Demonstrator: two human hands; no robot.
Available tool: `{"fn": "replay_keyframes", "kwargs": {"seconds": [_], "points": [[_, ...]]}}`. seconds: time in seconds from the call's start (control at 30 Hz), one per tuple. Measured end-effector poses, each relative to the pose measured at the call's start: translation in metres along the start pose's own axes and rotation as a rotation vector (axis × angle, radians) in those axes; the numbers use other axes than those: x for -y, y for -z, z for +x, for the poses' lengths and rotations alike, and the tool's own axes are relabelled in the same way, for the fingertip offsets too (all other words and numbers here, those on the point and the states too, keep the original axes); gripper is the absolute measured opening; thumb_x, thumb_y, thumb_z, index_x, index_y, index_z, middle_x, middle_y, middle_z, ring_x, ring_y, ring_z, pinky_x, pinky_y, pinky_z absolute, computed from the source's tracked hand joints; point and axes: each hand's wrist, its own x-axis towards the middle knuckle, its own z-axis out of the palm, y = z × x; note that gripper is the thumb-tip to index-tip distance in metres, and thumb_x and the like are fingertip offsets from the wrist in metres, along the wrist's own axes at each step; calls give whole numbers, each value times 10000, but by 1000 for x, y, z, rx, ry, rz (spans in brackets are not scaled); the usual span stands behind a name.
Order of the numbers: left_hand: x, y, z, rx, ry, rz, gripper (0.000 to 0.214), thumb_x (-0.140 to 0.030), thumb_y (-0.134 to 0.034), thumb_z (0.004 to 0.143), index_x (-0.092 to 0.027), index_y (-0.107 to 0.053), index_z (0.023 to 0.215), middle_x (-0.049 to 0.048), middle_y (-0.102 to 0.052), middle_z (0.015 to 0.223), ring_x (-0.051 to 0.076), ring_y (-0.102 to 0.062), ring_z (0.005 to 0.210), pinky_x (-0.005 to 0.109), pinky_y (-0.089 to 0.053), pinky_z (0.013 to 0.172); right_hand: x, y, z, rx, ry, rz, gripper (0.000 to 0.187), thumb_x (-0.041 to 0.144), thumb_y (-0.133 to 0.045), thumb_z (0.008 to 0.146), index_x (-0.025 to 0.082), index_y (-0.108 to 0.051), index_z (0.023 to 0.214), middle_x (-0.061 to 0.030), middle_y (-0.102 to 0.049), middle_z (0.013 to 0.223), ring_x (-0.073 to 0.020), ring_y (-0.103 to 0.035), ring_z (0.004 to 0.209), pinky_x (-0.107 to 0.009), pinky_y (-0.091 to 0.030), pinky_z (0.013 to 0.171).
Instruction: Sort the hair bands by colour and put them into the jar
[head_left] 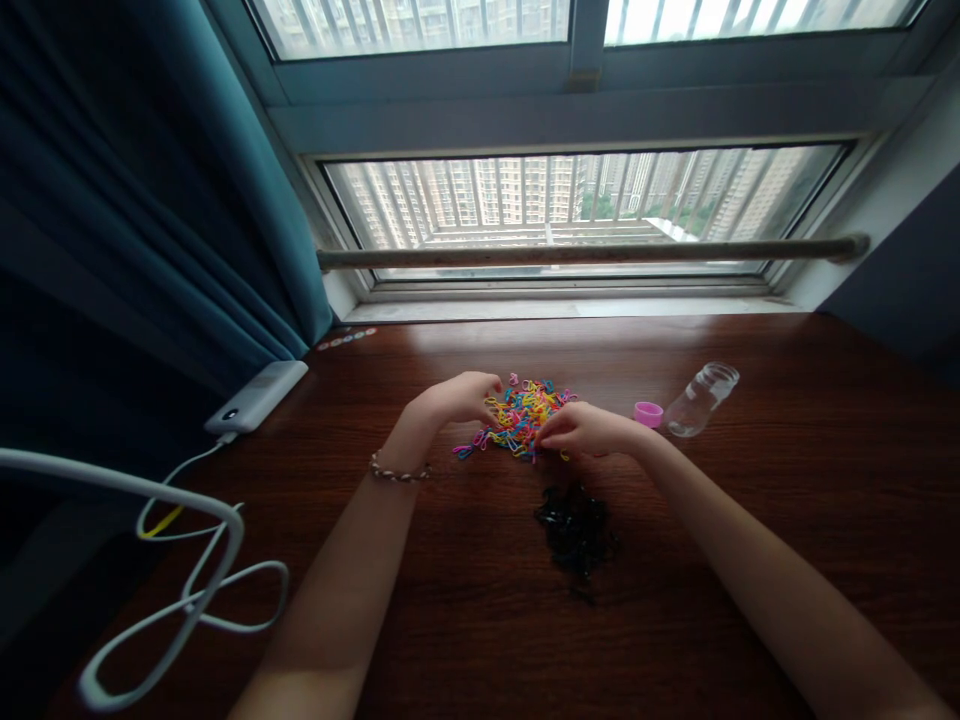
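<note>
My left hand (463,398), loosely spread, likely corrals the colorful loops (523,412); can't tell if my right hand (581,429) grasps any.

A: What sort of place is this looking like?

B: A home, probably a high-floor room. A blue curtain (150,170) is hanging beside a wide window (450,118).

A: What is suggesting the height?

B: Tall residential-looking buildings (487,192) are standing beyond the railings (548,200); greenery (600,207) is showing low between them.

A: And indoors?

B: A dark wood-grain tabletop (450,620) is reaching to the sill (465,308). A white device (259,395) is lying by the curtain; white cables (112,482) are looping beside it.
</note>
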Motion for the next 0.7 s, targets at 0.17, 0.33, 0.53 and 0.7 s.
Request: {"fn": "replay_keyframes", "kwargs": {"seconds": [0.17, 0.33, 0.53, 0.7], "points": [[-2, -13, 3, 118, 234, 112, 1154, -360, -790, 364, -166, -199, 1336, 259, -286, 1335, 327, -536, 1005, 280, -437, 711, -8, 24, -7, -338, -190, -49, 256, 308, -503, 793, 148, -682, 880, -45, -684, 785, -155, -612, 711, -232, -448, 632], [-10, -31, 14, 67, -32, 15, 1243, -415, -775, 418, -205, -13, 1378, 226, -156, 1406, 351, -340, 1229, 324, -366, 910, -29, 25, -8, -450, -490, -317, 251, 274, -513, 796, 149, -645, 968, -110, -657, 874, -208, -606, 809, -282, -443, 711], [-24, -51, 29, -83, -194, 44, 958, -400, -733, 526, -212, -252, 1332, 177, -322, 1331, 348, -355, 1220, 346, -372, 922, -36, -7, 10, -426, -375, -332, 389, 359, -503, 813, 194, -551, 1162, -129, -592, 980, -218, -582, 884, -293, -429, 774], [-34, -50, 33, -183, -301, 53, 385, -288, -620, 658, -149, -561, 1013, 96, -609, 997, 242, -575, 915, 305, -441, 802, -30, -18, 16, -476, -176, -275, 408, 252, -622, 688, 192, -600, 1092, -68, -639, 924, -194, -590, 829, -251, -431, 723]]}}
